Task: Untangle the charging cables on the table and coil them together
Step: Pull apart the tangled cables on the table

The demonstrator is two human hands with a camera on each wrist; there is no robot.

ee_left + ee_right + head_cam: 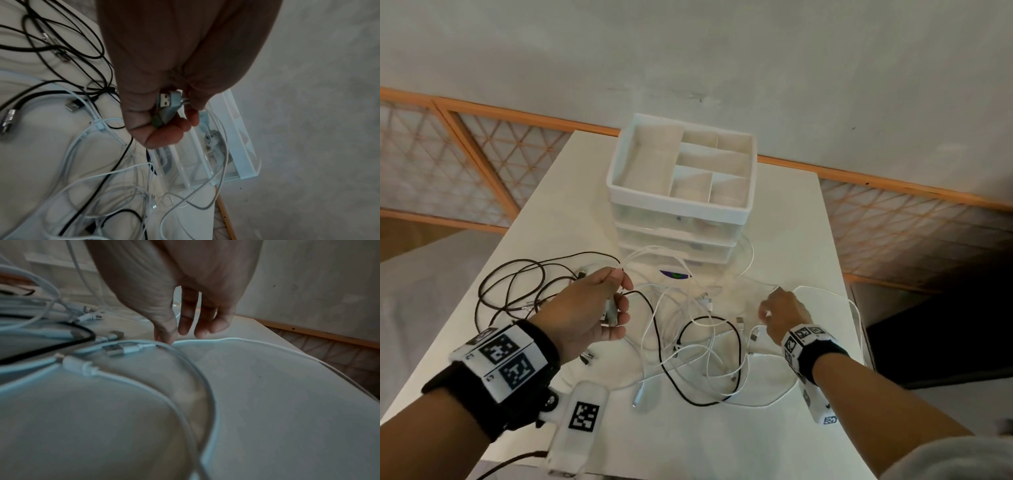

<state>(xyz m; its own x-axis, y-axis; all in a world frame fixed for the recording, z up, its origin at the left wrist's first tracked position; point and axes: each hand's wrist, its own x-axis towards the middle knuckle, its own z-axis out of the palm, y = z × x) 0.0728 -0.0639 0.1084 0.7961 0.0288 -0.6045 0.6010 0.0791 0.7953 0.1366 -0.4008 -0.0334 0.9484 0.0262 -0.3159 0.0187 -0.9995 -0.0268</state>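
left hand (599,308) at centre left of the frame grips white usb plugs (167,104). right hand (782,315), centre right, pinches a thin white cable (246,342). tangled cables (695,342) sprawl mid-table (791,240). light, limp, snag-prone; best held at the plugs.

A USB plug (165,99) is being gripped by the left hand (164,91) above the table (30,154). White cables (86,141) and black cables (61,53) are being left tangled below, beside a drawer unit (236,146).
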